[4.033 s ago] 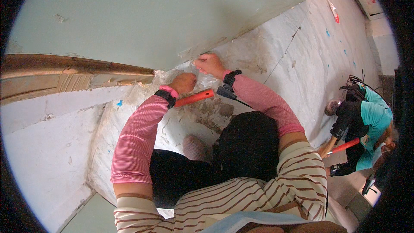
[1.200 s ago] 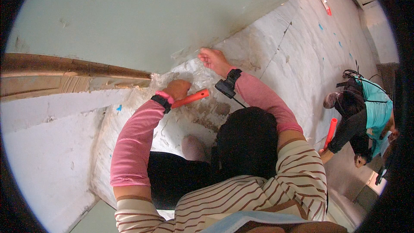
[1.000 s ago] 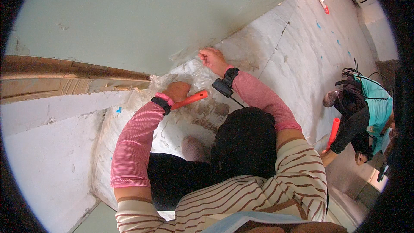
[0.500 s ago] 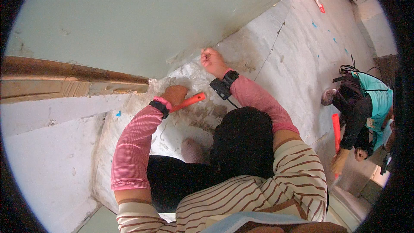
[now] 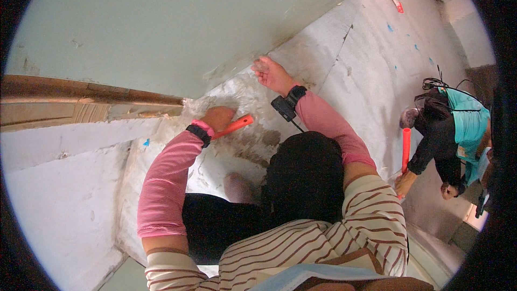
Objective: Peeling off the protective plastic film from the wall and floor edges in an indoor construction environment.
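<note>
Compared with the picture of four seconds ago, the right hand (image 5: 273, 77) has drawn away from the left hand (image 5: 218, 118) along the foot of the smooth pale grey-green panel (image 5: 161, 27), while the left hand keeps much the same place. The wider gap exposes more of the crumpled, whitish, translucent film-like layer (image 5: 237, 92) between them; judged from this, work remains on the same patch, with the right side doing the shifting. The left grip is closed around a smooth orange-red tubular handle (image 5: 235, 126), pierced near its free end and lying aslant above the stained, grey-veined pale floor (image 5: 334, 48); whatever it carries beyond the fist is hidden. The right fingers are curled near the panel's lower edge; whether they pinch anything cannot be told. The layer appears wrinkled and glossy, ragged at its margins, and spread over the floor beside the panel.
</note>
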`<state>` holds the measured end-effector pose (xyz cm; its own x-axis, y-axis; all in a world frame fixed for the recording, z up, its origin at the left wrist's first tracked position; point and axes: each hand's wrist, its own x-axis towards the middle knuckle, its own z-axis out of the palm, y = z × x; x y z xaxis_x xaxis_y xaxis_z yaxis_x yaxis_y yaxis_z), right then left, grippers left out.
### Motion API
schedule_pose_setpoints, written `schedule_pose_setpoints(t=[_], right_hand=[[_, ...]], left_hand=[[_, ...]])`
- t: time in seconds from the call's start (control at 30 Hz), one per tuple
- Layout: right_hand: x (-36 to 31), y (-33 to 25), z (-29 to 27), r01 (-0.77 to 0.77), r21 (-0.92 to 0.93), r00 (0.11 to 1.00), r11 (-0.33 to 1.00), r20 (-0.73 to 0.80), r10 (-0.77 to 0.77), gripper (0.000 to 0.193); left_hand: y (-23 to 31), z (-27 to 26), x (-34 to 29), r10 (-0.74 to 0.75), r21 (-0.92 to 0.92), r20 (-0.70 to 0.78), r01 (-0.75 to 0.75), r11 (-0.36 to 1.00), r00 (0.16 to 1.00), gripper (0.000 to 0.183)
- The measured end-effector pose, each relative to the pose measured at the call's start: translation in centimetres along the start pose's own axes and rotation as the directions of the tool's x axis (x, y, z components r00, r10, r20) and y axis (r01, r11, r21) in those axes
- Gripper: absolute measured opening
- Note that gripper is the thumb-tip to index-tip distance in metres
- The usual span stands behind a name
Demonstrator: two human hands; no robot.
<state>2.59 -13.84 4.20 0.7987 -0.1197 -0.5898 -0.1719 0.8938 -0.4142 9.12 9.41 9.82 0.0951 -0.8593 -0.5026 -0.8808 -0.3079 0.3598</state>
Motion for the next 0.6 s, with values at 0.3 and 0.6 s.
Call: schedule_pose_setpoints(t=[0.3,0.6], right_hand=[[5.1,-0.2,-4.0,0.349,-0.532,0.937,0.772,0.229,-0.265,0.010],[3.0,1.9,0.8,0.330,-0.014,0.939,0.944,0.102,-0.327,0.008]], left_hand=[[0.1,1.6,2.2,0.059,-0.026,-0.075,-0.061,0.998,0.995,0.030],[-0.6,1.3,1.0,0.021,0.048,-0.018,-0.020,0.999,1.000,0.028]])
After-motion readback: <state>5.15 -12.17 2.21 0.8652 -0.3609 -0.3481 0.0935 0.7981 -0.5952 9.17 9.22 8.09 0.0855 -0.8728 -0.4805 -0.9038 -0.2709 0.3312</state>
